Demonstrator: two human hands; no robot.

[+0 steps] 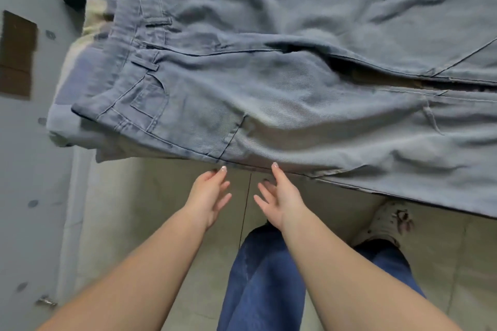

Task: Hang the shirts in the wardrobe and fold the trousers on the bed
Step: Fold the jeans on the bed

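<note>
Grey-blue trousers [282,67] lie spread flat across the bed, waistband to the left, both legs running off to the right. Their near edge hangs slightly over the bed's front side. My left hand [209,196] and my right hand [279,196] reach side by side toward that near edge, palms facing each other, fingers straight and loosely spread. The fingertips of both hands sit just at or under the fabric's edge, and neither hand grips anything.
The bed [72,83] has a pale patterned sheet showing at its left end. A grey wall or door [24,169] stands on the left with a brown patch and a metal hinge. Beige floor tiles [150,196] lie below; my blue-jeaned legs [263,277] and a light shoe [387,220] stand close to the bed.
</note>
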